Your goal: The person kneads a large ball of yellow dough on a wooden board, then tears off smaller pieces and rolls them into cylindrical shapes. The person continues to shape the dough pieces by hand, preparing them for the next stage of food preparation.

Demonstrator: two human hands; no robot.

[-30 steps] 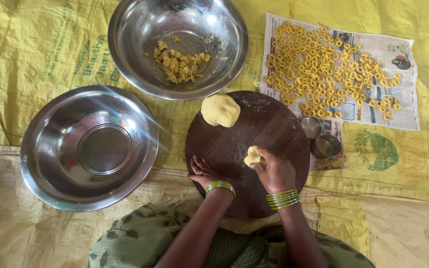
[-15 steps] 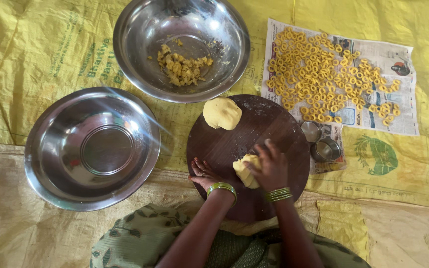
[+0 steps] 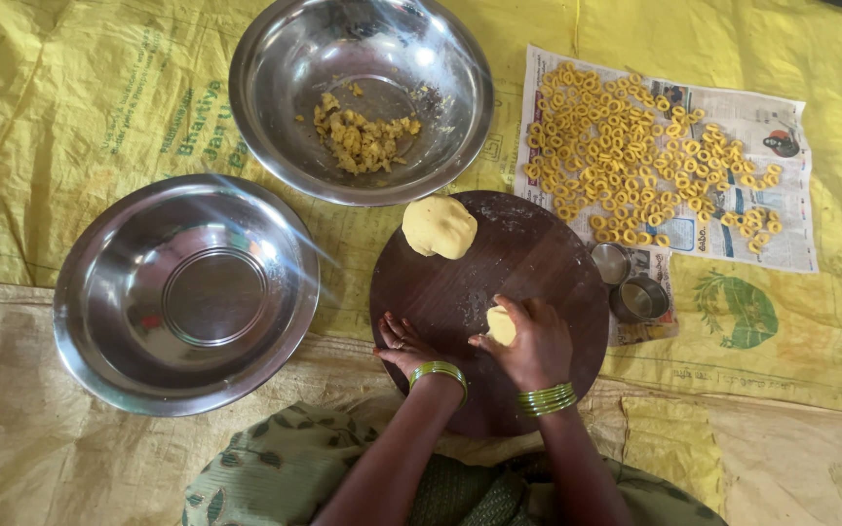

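- Dough, a small pale-yellow piece, sits in my right hand, my fingers curled around it just above the round board.
- My left hand lies flat on the board's near-left edge, fingers spread, holding nothing; a green-gold bangle rings that wrist, and a stack of green bangles rings the right one.
- The board is dark brown wood, smooth, lightly dusted.
- At its far edge rests a larger dough ball, smooth, matte and rounded.
- Just right of the board stand two small metal cups, shiny and cylindrical, touching each other.
- Beyond them a newspaper sheet carries many small yellow dough rings, packed close together.
- Past the board, a wide steel bowl holds crumbly yellow scraps.
- To the left a second steel bowl, polished, reflects light.
- Everything lies on a wrinkled yellow woven sheet.
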